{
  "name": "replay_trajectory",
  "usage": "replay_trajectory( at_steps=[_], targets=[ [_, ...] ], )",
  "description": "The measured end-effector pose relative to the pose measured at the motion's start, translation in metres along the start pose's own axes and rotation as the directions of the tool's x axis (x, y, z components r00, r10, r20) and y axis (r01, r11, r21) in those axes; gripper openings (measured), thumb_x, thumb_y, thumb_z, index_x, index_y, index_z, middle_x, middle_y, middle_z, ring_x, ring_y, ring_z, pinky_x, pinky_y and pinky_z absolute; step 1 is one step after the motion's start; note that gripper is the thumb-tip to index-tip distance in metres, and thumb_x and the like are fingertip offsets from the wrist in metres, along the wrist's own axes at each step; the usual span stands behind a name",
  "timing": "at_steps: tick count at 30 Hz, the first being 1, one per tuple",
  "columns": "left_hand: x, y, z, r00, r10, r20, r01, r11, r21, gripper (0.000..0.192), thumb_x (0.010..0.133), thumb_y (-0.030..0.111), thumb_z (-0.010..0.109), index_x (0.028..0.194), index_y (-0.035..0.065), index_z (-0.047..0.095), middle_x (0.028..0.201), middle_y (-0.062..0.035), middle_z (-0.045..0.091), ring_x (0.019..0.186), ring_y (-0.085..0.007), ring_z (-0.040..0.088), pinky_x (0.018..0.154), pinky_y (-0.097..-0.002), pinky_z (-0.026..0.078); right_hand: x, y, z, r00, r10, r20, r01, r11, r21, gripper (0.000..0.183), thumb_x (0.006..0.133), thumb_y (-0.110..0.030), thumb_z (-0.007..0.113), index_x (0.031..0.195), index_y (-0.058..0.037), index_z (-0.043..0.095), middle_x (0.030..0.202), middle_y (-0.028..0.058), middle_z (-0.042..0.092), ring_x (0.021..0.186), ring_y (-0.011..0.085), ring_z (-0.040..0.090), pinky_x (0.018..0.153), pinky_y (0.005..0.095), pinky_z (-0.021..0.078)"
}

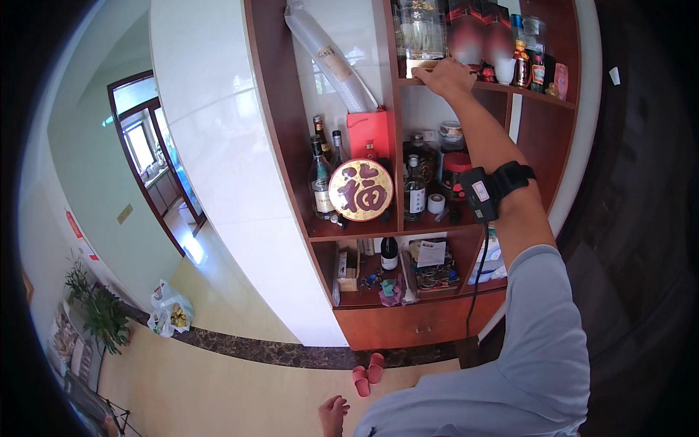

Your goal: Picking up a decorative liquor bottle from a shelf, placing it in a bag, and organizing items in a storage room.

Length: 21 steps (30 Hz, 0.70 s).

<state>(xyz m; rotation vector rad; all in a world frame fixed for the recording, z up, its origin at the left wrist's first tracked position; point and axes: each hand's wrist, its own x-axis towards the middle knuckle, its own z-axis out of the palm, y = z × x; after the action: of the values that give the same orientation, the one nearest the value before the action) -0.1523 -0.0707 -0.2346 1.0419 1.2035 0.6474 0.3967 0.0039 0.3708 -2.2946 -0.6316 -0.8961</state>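
Note:
My right hand (449, 81) is raised to the front edge of the upper shelf (491, 86), its thumb pointing left. Its fingers are partly hidden, so I cannot tell whether they grip anything. Just behind it stand a large clear glass bottle (420, 33) and dark red boxes (467, 33). A white cup (504, 71) is right of the hand, beside small bottles (537, 72). Low in the view, my left hand (333, 412) hangs above the floor with loosely curled fingers and nothing in it. A black device (479, 194) is strapped to my right forearm, with a cable running down.
The wooden cabinet (319, 238) also holds a round gold plaque (360, 190), liquor bottles (322, 180), a red-lidded jar (456, 169) and a long wrapped roll (330, 60). Pink slippers (361, 381) lie on the floor. Plastic bags (170, 311) and a potted plant (101, 311) stand left.

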Motion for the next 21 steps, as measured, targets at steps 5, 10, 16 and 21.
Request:
replay_trajectory(
  at_steps=[5,10,16,21],
  targets=[
    [-0.002,0.009,0.004,1.0,0.028,0.01,-0.029,0.999,0.018,0.029,0.09,0.014,0.058,0.11,-0.0067,0.064,0.091,-0.0154,0.07,0.074,-0.0204,0.07,0.059,-0.027,0.053,0.006,0.002,0.007,0.998,0.008,-0.058,-0.009,1.0,-0.025,0.08,0.071,-0.064,0.062,0.122,-0.0021,0.061,0.126,0.0158,0.058,0.121,0.0328,0.051,0.097,0.0506,0.0389],
    [0.004,0.0,0.0,1.0,0.018,0.012,-0.018,0.999,0.03,0.029,0.09,0.014,0.058,0.109,-0.0065,0.064,0.091,-0.0149,0.069,0.075,-0.0206,0.07,0.06,-0.0272,0.053,0.001,-0.003,0.001,1.0,0.008,-0.015,-0.009,0.999,-0.039,0.079,0.073,-0.064,0.061,0.124,-0.0028,0.061,0.127,0.0159,0.057,0.121,0.0325,0.051,0.097,0.0511,0.0384],
    [-0.004,0.007,0.006,0.999,-0.012,0.038,0.011,1.0,0.024,0.03,0.089,0.014,0.058,0.11,-0.0064,0.063,0.092,-0.0144,0.069,0.076,-0.0205,0.07,0.06,-0.0272,0.053,0.007,-0.002,0.011,1.0,0.0,-0.027,-0.002,0.997,-0.072,0.079,0.073,-0.063,0.06,0.124,-0.0025,0.06,0.128,0.016,0.057,0.121,0.0327,0.051,0.098,0.0506,0.0382],
    [-0.012,0.012,0.005,0.999,-0.036,0.021,0.036,0.999,0.012,0.03,0.09,0.014,0.058,0.111,-0.0065,0.062,0.092,-0.0146,0.069,0.075,-0.0205,0.07,0.06,-0.0268,0.053,0.003,0.0,0.008,1.0,0.0,-0.011,0.001,0.999,0.041,0.087,0.072,-0.068,0.061,0.124,0.0013,0.058,0.129,0.018,0.056,0.12,0.0351,0.053,0.099,0.051,0.0375]
  ],
)
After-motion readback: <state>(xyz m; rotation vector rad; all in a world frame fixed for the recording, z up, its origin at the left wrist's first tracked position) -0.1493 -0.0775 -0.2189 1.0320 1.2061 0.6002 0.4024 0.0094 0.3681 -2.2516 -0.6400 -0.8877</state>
